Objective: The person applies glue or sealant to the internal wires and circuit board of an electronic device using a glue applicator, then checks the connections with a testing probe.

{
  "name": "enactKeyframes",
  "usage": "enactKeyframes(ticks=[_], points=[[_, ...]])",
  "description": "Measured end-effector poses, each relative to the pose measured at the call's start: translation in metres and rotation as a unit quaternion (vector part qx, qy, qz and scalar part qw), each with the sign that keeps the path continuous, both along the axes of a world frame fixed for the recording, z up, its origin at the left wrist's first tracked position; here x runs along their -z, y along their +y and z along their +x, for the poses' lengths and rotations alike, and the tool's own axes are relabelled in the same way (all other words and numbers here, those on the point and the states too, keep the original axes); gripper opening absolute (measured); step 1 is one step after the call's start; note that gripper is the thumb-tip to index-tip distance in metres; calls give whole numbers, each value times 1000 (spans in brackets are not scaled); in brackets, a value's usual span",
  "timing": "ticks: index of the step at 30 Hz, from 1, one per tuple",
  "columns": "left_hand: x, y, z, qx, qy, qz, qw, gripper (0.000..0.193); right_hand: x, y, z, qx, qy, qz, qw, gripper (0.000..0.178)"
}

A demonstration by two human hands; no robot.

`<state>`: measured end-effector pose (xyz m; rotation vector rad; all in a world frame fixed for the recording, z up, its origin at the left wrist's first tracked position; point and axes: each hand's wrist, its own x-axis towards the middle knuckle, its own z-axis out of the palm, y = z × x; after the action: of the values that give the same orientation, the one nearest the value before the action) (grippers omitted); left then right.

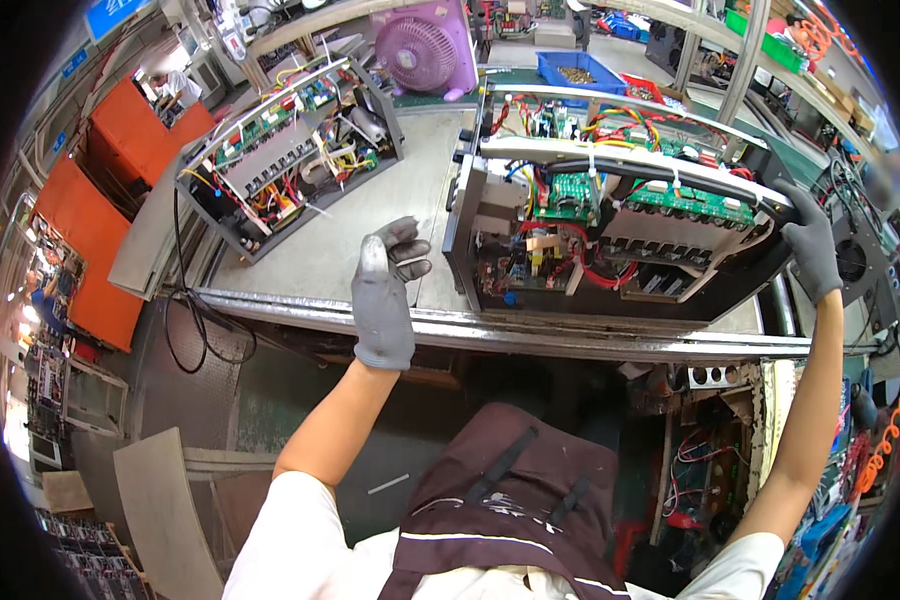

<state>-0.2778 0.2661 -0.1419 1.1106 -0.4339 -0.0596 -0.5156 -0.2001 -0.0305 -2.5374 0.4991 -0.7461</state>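
Observation:
A black metal electronics chassis (595, 308), its side uncovered, stands on the bench in front of me. Green circuit boards (688, 203), black heat sinks and red, yellow and blue wires show inside it. My right hand (813, 240), in a grey glove, grips the chassis at its upper right corner. Off its left end, my left hand (383, 300) is raised in a matching glove, smudged at the fingertips. Its fingers are loosely bent and apart, with nothing in them, and it does not touch the chassis.
A second uncovered chassis (245, 225) stands at the bench's left. Behind are a purple fan (417, 55), a blue bin (582, 75) of small parts and a red tray (643, 88). A metal rail (530, 335) edges the bench. A black cable (202, 330) hangs at left.

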Motion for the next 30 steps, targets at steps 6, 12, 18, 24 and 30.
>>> enactKeyframes(ticks=[6,12,18,24,30], points=[[4,-31,11,-219,-241,86,942,51,-3,15,0,44,8,-67,997,55],[-15,-77,15,-366,-457,170,792,51,-9,17,-5,-38,-35,-2,999,65],[-5,-106,27,-357,-502,193,764,74,8,9,-11,-27,-119,52,991,46],[-16,-153,112,-364,-566,209,709,62,5,45,-27,38,-148,-49,987,53],[-23,-211,278,-285,-474,514,656,74,3,104,-22,24,-154,-170,973,63]])
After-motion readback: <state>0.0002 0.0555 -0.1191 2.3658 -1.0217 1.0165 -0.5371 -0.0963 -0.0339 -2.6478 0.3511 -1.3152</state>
